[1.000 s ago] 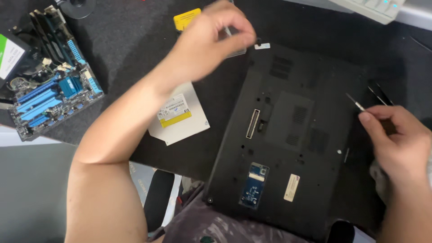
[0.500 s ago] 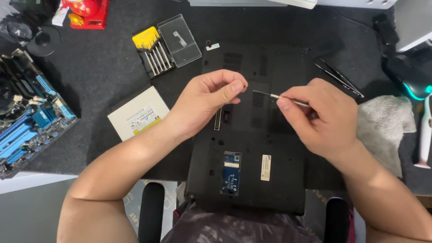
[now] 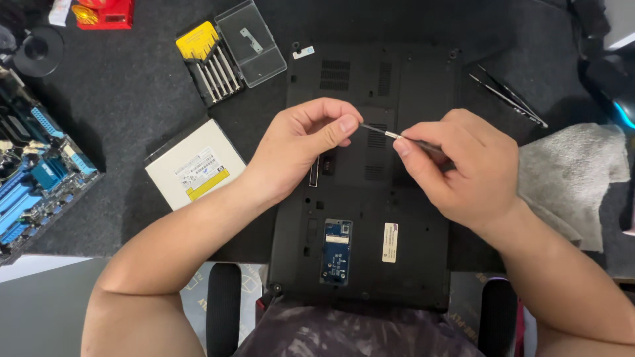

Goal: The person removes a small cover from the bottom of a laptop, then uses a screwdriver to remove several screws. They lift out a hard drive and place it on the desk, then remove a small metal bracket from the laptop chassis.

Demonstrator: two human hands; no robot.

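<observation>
A black laptop [image 3: 370, 225] lies upside down on the dark mat, its underside up, with a small blue circuit board [image 3: 337, 251] exposed in an open bay. My right hand [image 3: 463, 168] grips a thin precision screwdriver [image 3: 383, 132] whose metal shaft points left. My left hand [image 3: 301, 149] hovers over the laptop's middle, thumb and fingers pinched at the screwdriver's tip; whatever sits between them is too small to make out.
An open screwdriver set with a yellow holder [image 3: 211, 59] and clear lid [image 3: 251, 41] lies at the back. A white optical drive [image 3: 195, 165] sits left of the laptop, a blue motherboard [image 3: 33, 178] at far left, tweezers [image 3: 509, 99] and a grey cloth [image 3: 572, 172] on the right.
My left hand came back from the far side of the mat to the laptop's middle. My right hand moved in from the right with the screwdriver, and both hands met at its tip.
</observation>
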